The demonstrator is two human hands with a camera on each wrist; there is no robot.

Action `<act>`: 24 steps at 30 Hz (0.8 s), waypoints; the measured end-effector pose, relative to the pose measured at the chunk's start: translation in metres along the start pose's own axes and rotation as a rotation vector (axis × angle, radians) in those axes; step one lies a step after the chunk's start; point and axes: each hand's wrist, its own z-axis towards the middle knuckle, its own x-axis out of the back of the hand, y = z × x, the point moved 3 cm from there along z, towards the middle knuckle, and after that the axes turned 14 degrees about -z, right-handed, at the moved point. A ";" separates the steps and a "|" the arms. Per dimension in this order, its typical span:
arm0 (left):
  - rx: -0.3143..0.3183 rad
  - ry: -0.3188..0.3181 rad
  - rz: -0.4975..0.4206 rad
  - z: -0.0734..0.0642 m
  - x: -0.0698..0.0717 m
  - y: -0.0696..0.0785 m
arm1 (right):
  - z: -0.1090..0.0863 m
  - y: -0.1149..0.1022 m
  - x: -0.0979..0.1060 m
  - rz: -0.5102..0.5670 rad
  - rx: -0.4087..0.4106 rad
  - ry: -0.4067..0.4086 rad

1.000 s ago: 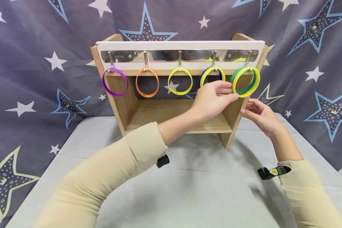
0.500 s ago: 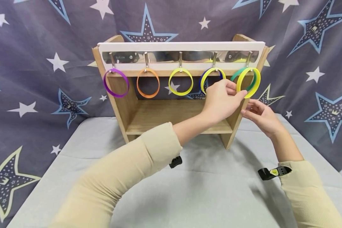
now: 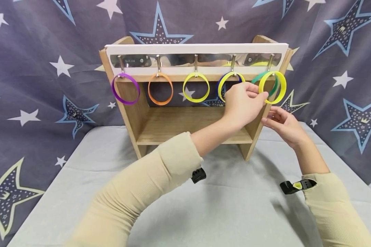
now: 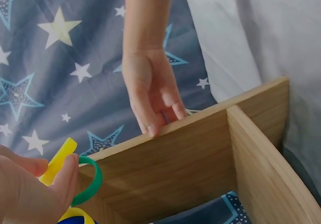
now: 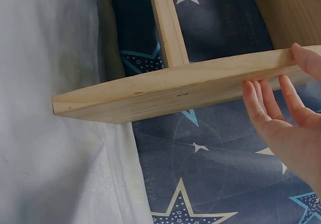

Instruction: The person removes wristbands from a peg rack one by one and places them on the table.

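Observation:
My left hand (image 3: 242, 104) pinches a yellow ring (image 3: 283, 88) by its left side, between thumb and fingers. The ring's top is level with the tip of the rightmost hook (image 3: 270, 62). Behind it a green ring (image 3: 257, 77) hangs on that hook. In the left wrist view the yellow ring (image 4: 60, 158) shows edge-on in the fingers, apart from the green ring (image 4: 95, 186). My right hand (image 3: 285, 127) holds the right side panel of the wooden shelf (image 5: 150, 91), thumb on the front edge and fingers against the outer face.
Other hooks along the metal strip (image 3: 179, 61) carry a purple ring (image 3: 113, 90), an orange ring (image 3: 172, 90), a yellow ring (image 3: 208, 90), and a yellow ring (image 3: 220, 87) in front of a blue ring (image 3: 239, 78). A grey cloth (image 3: 228, 212) covers the table; a starry curtain (image 3: 89, 68) hangs behind.
My left hand has moved right and slightly up with the yellow ring, which now stands farther out from the green ring. The right hand keeps its place on the side panel.

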 end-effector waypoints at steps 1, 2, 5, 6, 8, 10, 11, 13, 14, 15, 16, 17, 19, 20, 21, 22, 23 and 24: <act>0.015 -0.004 -0.018 0.000 0.000 0.001 | 0.000 0.000 0.000 0.002 -0.001 0.001; 0.033 -0.006 -0.039 0.000 0.000 0.002 | 0.000 0.000 0.000 0.003 -0.002 0.003; 0.097 -0.007 -0.128 0.001 0.000 0.005 | 0.000 0.000 0.000 0.005 -0.001 0.002; 0.119 -0.004 -0.162 0.001 0.000 0.006 | 0.000 0.000 0.000 0.009 0.001 0.001; 0.155 0.002 -0.231 0.002 0.000 0.008 | 0.000 0.000 0.000 0.013 0.008 -0.002; 0.179 0.004 -0.300 0.003 0.000 0.010 | 0.001 -0.001 0.000 0.017 0.014 -0.005; 0.189 0.003 -0.331 0.003 0.000 0.011 | 0.001 -0.001 0.000 0.017 0.017 -0.006; 0.208 -0.003 -0.397 0.003 0.001 0.011 | 0.001 0.000 0.000 0.019 0.020 -0.008; 0.219 -0.008 -0.426 0.002 0.001 0.010 | 0.001 0.000 0.000 0.019 0.019 -0.009; 0.232 -0.014 -0.450 0.002 0.001 0.010 | 0.001 0.000 0.000 0.018 0.018 -0.010; 0.244 -0.020 -0.471 0.001 0.002 0.009 | 0.001 0.000 0.000 0.017 0.017 -0.009; 0.257 -0.029 -0.490 0.000 0.002 0.008 | 0.001 0.000 0.000 0.017 0.014 -0.008; 0.283 -0.049 -0.523 -0.002 0.003 0.006 | 0.001 0.000 0.000 0.014 0.009 -0.005; 0.294 -0.060 -0.530 -0.004 0.004 0.004 | 0.001 0.000 0.000 0.014 0.007 -0.003; 0.307 -0.072 -0.536 -0.005 0.004 0.003 | 0.001 0.000 0.000 0.024 0.008 -0.004; 0.325 -0.085 -0.550 -0.006 0.005 0.001 | 0.001 0.000 0.000 0.037 0.012 -0.004; 0.347 -0.098 -0.567 -0.008 0.005 0.000 | 0.001 0.000 0.000 0.049 0.017 -0.006; 0.369 -0.110 -0.582 -0.009 0.005 -0.002 | 0.001 0.000 0.000 0.067 0.024 -0.007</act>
